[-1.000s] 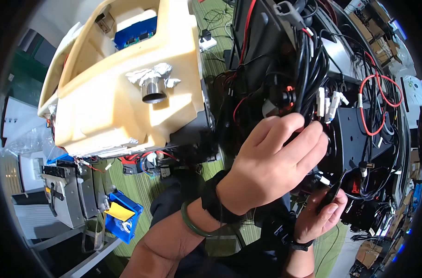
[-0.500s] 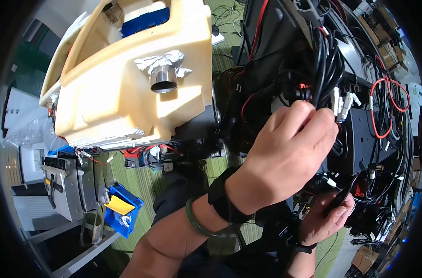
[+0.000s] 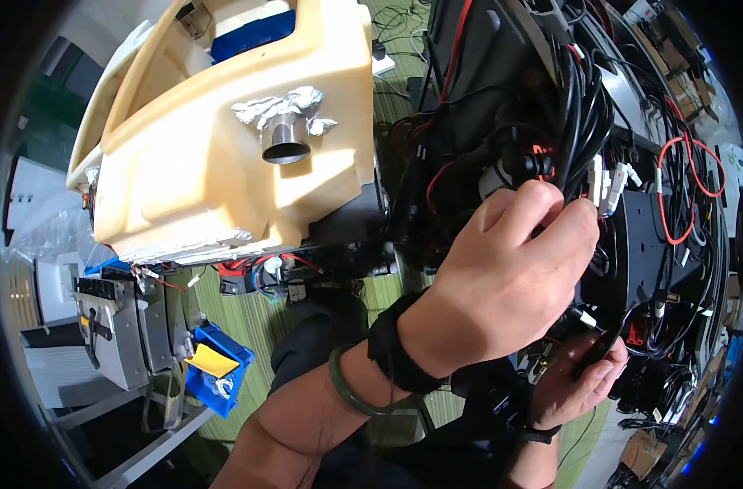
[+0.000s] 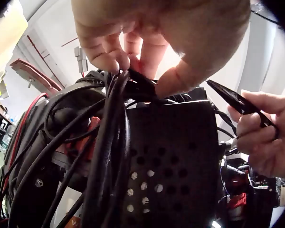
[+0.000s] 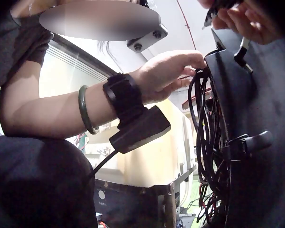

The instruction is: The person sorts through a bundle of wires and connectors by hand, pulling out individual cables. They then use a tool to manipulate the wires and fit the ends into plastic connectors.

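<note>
The left hand (image 3: 502, 281) pinches the black cable bundle (image 4: 107, 156) in front of a perforated panel (image 4: 199, 142); the right hand (image 3: 577, 387) has its fingers curled round a dark pointed tool (image 4: 233, 99). Best to steady the bundle without kinking it, keeping the tip clear of insulation and the white connectors (image 3: 617, 189)

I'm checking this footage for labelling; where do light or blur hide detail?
Head view: sunlight washes out the cream moulded shell, shade darkens the bundled black cables, corners go black. Left wrist view: the perforated black panel is dark and backlit. Right wrist view: an oval at upper left is blurred out.
</note>
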Demonstrator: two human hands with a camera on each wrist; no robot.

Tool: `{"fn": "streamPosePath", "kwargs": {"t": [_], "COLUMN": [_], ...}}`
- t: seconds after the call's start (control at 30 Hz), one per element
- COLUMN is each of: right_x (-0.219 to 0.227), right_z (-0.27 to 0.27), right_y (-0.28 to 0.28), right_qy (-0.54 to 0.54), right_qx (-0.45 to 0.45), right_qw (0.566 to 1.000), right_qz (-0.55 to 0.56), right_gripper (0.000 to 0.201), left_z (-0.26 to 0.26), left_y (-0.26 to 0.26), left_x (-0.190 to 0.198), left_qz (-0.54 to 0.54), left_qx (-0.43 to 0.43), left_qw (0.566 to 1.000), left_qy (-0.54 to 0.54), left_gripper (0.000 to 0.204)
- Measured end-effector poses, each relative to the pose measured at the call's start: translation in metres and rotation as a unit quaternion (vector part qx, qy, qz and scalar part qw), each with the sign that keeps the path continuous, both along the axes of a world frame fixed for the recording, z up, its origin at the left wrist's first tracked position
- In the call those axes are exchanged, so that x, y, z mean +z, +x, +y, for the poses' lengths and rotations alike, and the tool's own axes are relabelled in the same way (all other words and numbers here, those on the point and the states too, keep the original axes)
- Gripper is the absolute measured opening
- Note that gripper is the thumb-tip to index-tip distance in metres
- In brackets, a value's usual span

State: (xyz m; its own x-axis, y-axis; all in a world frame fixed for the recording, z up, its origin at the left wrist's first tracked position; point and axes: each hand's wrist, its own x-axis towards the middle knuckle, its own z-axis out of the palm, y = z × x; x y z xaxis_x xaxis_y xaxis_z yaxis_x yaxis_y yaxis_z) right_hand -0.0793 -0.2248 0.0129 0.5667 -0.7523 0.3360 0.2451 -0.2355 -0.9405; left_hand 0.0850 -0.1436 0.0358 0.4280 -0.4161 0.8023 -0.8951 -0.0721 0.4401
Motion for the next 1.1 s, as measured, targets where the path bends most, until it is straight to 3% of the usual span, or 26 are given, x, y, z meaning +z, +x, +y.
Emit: {"fn": "streamPosePath", "kwargs": {"t": [0.1,0.13,0.4,0.5,0.67,0.8,1.1], "right_x": [0.002,0.002,-0.003,-0.004,0.004,0.004,0.007], "right_z": [0.003,0.003,-0.005,-0.010,-0.014,-0.015,-0.016], "right_y": [0.005,0.006,0.000,-0.003,-0.002,-0.001,0.000], "right_qy": [-0.010,0.004,0.014,0.011,0.020,-0.002,-0.001], "right_qx": [-0.018,-0.061,-0.015,0.021,0.041,0.046,0.056], "right_qw": [1.000,0.998,1.000,0.999,0.999,0.999,0.998], "right_qz": [-0.002,0.022,0.018,0.025,0.016,0.014,0.009], "right_gripper": [0.031,0.042,0.042,0.039,0.036,0.034,0.032], "left_z": [0.002,-0.002,-0.014,-0.011,-0.018,-0.020,-0.020], "left_y": [0.001,0.001,0.005,0.006,0.008,0.008,0.004], "left_x": [0.008,0.006,0.025,0.047,0.071,0.088,0.081], "left_qz": [0.034,0.008,-0.003,-0.011,-0.063,-0.050,-0.081], "left_qx": [-0.030,-0.003,0.067,0.059,0.062,0.068,0.087], "left_qw": [0.999,1.000,0.997,0.990,0.964,0.949,0.928], "left_qy": [0.012,0.000,0.025,0.128,0.250,0.305,0.353], "left_gripper": [0.027,0.027,0.023,0.033,0.029,0.024,0.013]}}
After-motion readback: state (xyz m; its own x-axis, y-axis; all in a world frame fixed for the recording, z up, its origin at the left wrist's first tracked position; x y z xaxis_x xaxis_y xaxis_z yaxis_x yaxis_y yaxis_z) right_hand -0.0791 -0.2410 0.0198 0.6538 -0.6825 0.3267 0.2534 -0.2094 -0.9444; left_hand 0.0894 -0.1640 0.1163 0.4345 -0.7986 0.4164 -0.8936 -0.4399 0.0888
